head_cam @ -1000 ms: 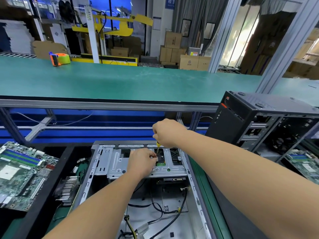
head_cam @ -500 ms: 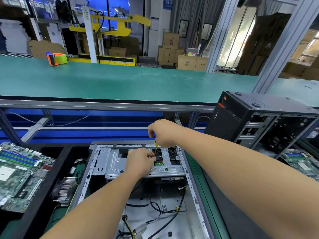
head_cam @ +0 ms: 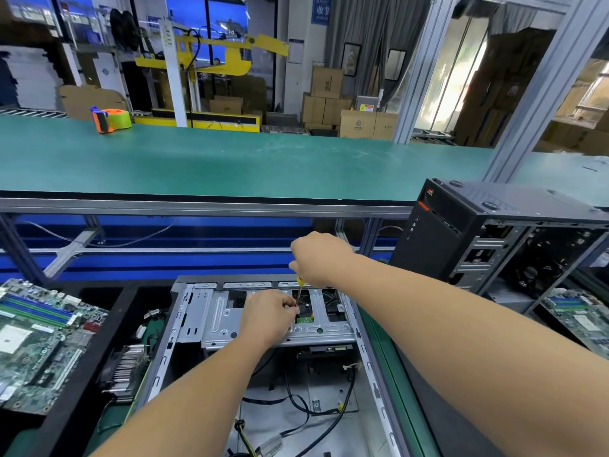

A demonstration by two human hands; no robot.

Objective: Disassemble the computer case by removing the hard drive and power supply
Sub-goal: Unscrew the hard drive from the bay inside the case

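An electronics assembly or teardown workshop inside a factory hall. A long green-matted bench (head_cam: 230,159) on aluminium framing runs across it, bare motherboards (head_cam: 36,338) and an opened computer case (head_cam: 494,239) lie at the workstation, and stacked cardboard boxes (head_cam: 326,94) and a yellow machine (head_cam: 211,54) stand behind.

Only the blue wall sign (head_cam: 320,9) beyond the tabletop's far edge reads, showing the white character 收; other labels are too blurred.

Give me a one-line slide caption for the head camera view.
Right hand drives a yellow-handled screwdriver into the open grey metal computer case's drive cage while the left hand steadies its shaft.
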